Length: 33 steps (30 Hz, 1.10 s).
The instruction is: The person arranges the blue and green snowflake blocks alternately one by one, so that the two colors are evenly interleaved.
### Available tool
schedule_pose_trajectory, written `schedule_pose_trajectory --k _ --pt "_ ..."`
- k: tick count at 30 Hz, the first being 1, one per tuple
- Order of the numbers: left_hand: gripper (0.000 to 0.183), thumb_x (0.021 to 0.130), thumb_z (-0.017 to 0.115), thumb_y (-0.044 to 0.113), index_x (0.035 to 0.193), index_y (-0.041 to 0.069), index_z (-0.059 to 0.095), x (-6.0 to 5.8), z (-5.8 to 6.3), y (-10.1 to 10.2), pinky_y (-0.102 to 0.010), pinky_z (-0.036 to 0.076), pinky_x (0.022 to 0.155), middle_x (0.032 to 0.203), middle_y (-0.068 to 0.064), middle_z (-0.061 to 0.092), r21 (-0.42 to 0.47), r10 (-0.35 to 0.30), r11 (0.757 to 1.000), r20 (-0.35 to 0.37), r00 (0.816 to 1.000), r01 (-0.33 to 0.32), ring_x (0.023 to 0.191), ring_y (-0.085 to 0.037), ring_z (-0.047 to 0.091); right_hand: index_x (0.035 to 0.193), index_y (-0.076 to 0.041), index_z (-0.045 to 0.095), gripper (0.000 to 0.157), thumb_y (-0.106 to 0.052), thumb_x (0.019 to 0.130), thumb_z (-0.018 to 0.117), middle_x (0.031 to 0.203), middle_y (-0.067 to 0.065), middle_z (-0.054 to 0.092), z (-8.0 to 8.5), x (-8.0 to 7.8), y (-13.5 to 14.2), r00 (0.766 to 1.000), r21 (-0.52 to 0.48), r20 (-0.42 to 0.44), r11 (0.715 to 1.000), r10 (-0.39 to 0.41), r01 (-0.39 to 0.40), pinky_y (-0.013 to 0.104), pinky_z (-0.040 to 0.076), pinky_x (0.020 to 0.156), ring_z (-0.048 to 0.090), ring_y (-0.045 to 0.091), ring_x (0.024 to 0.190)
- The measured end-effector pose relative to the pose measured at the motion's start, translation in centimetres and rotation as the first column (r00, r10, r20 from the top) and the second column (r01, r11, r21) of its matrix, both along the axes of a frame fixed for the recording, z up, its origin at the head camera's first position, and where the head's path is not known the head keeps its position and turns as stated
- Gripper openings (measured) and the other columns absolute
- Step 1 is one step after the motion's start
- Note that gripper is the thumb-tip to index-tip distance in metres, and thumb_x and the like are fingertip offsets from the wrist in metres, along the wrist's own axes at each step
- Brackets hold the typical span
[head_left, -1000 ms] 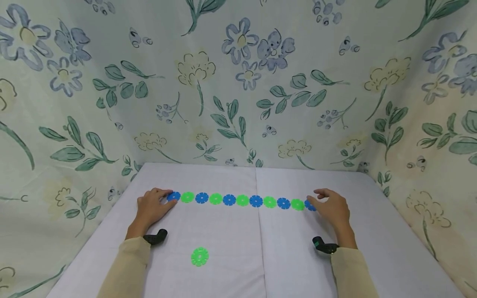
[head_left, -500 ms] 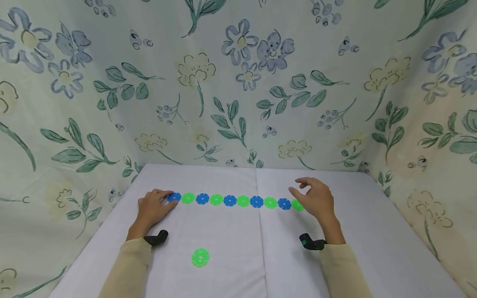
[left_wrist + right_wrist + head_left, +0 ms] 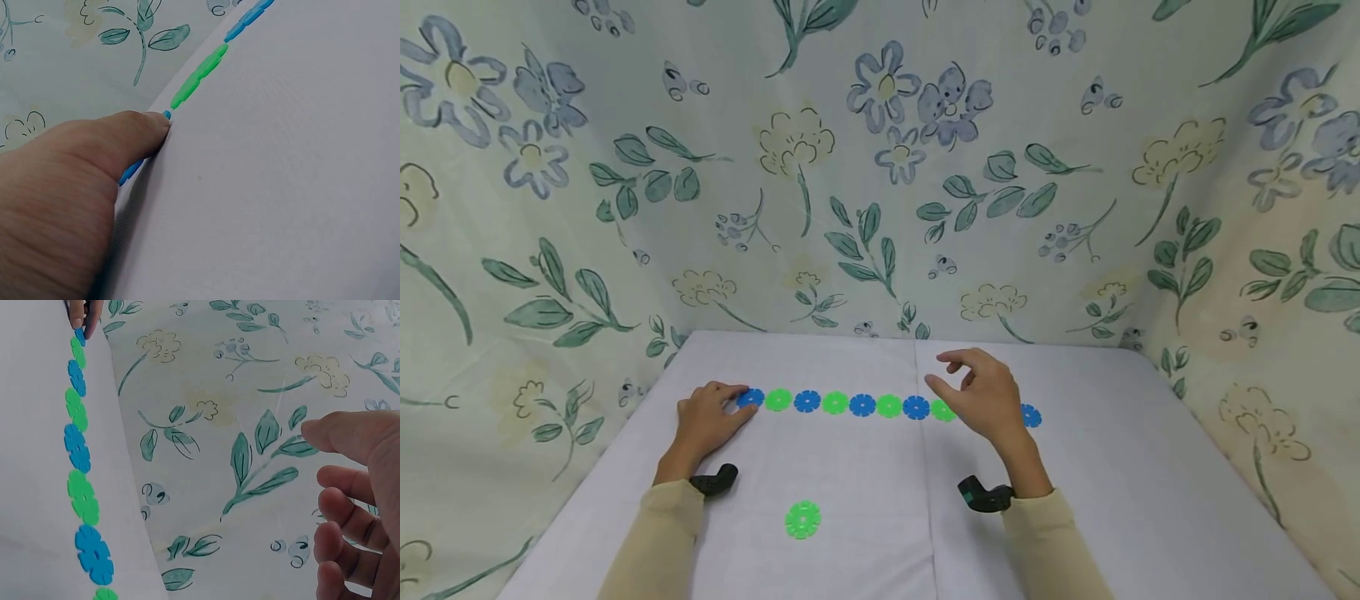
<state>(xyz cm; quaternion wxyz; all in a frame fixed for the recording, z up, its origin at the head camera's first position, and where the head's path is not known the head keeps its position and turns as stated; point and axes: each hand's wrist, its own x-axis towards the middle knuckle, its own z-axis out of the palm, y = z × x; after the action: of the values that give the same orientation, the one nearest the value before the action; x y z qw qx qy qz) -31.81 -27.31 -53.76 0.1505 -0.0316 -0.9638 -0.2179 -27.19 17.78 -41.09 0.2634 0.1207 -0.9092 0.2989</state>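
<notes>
A row of alternating blue and green plastic snowflake discs lies across the table. At its left end my left hand [image 3: 711, 421] pinches the first blue snowflake disc [image 3: 751, 397] between thumb and index finger. In the left wrist view the thumb [image 3: 140, 134] covers part of that disc. My right hand [image 3: 981, 396] is over the right part of the row, fingers loosely bent and holding nothing. It hides some discs from the head view, while a blue disc [image 3: 1031, 415] at the right end shows beyond it. A single green disc [image 3: 802, 520] lies apart, nearer the front.
A white cloth [image 3: 850, 467] with a crease covers the table. Floral curtains [image 3: 880, 167] stand behind it and at both sides. Each wrist carries a small black camera, one of them on the left wrist [image 3: 715, 481].
My right hand has moved left along the row from its right end and is lifted above it, uncovering the end blue disc. My left hand stays on the first blue disc.
</notes>
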Motion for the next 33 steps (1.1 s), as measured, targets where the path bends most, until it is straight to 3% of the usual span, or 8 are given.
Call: schedule_pose_trajectory --k 7,15,22,33 --pt "0.054 0.089 0.068 0.054 0.131 0.02 0.067 -0.2 -0.1 -0.2 -0.058 0.032 0.089 0.124 -0.015 0.062 0.001 0.002 1.0 -0.002 1.0 -0.002 0.113 -0.037 0.055 0.112 -0.021 0.075 0.039 -0.043 0.081 0.082 0.092 -0.003 0.069 0.5 0.1 -2.9 0.996 -0.005 0.0 0.996 0.092 -0.092 0.027 0.046 0.06 0.055 0.011 0.068" --pt "0.054 0.089 0.068 0.055 0.131 0.02 0.067 -0.3 -0.3 -0.2 -0.057 0.033 0.088 0.124 -0.014 0.063 -0.004 0.005 1.0 0.0 1.0 -0.005 0.114 -0.036 0.055 0.112 -0.022 0.075 0.035 -0.04 0.083 0.081 0.093 -0.003 0.068 0.4 0.5 -4.8 0.978 -0.149 0.045 0.97 0.203 -0.195 0.028 0.047 0.059 0.054 0.013 0.066" --pt "0.054 0.09 0.068 0.054 0.131 0.02 0.067 -0.2 -0.2 -0.3 -0.058 0.033 0.089 0.124 -0.015 0.063 -0.008 -0.001 1.0 0.003 1.0 0.001 0.114 -0.037 0.055 0.11 -0.027 0.074 0.029 -0.038 0.083 0.082 0.091 -0.007 0.066 0.2 1.0 -6.3 0.953 -0.24 0.045 0.929 0.3 -0.281 0.028 0.049 0.058 0.056 0.014 0.067" --pt "0.053 0.089 0.069 0.053 0.131 0.02 0.066 -0.2 -0.1 -0.3 -0.058 0.034 0.089 0.125 -0.016 0.062 -0.006 0.0 1.0 0.011 1.0 0.0 0.115 -0.037 0.055 0.108 -0.031 0.074 0.027 -0.04 0.084 0.08 0.09 -0.009 0.065 -1.0 2.2 -9.0 0.892 -0.255 0.135 0.885 0.431 -0.389 0.028 0.05 0.059 0.058 0.012 0.068"
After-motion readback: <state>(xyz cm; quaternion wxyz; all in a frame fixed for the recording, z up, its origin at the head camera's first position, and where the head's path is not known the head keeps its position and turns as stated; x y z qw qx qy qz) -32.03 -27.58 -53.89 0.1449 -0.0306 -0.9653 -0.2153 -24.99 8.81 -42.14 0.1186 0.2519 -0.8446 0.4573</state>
